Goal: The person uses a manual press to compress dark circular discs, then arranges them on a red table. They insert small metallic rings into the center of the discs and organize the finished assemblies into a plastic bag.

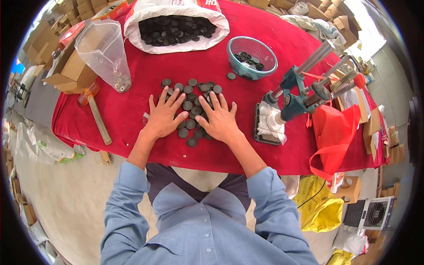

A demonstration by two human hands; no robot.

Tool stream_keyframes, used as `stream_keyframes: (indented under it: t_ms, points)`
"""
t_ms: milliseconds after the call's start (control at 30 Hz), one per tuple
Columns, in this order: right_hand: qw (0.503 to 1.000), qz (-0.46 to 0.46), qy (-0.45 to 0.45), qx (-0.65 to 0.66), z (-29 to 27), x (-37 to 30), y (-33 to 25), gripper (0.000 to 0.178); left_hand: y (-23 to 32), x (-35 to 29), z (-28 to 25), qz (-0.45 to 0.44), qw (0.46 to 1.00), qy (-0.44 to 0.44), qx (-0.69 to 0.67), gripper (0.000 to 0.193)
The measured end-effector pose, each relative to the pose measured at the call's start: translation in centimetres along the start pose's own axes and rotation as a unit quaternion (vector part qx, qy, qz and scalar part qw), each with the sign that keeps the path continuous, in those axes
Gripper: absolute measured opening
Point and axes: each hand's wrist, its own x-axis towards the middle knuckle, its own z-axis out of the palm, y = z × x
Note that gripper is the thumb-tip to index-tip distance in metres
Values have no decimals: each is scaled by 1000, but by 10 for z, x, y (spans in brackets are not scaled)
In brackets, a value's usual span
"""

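The left hand [165,118] and right hand [219,122], fingers spread, pointing forward, lie over round discs [187,105]; most discs rest flat on the tabletop [126,117], circular faces upward.

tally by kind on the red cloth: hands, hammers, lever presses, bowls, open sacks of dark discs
Hands (left hand, right hand): 2
Hammer: 1
Lever press: 1
Bowl: 1
Open sack of dark discs: 1
Total: 6
Loose discs left uncounted: overlapping, partly hidden
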Motion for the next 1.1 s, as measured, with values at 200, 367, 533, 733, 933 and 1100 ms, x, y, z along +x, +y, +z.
stream_keyframes:
  t_ms: [200,367,533,733,933,1100]
  points:
    - [981,-8,120,154,-21,37,28,37,-6,21,-10,56,970,208,-115,32]
    - [988,-21,96,119,3,80,31,39,-4,74,0,106,965,198,-134,34]
    - [988,-30,94,122,2,80,24,39,-15,88,4,126,960,169,-187,34]
    - [971,133,110,167,-30,55,68,35,-26,93,-11,18,885,153,-440,31]
    - [985,105,83,105,-41,57,82,34,-45,89,-14,8,873,173,-456,23]
    - [983,153,97,10,-22,94,104,46,-79,91,-14,-52,884,270,-379,21]
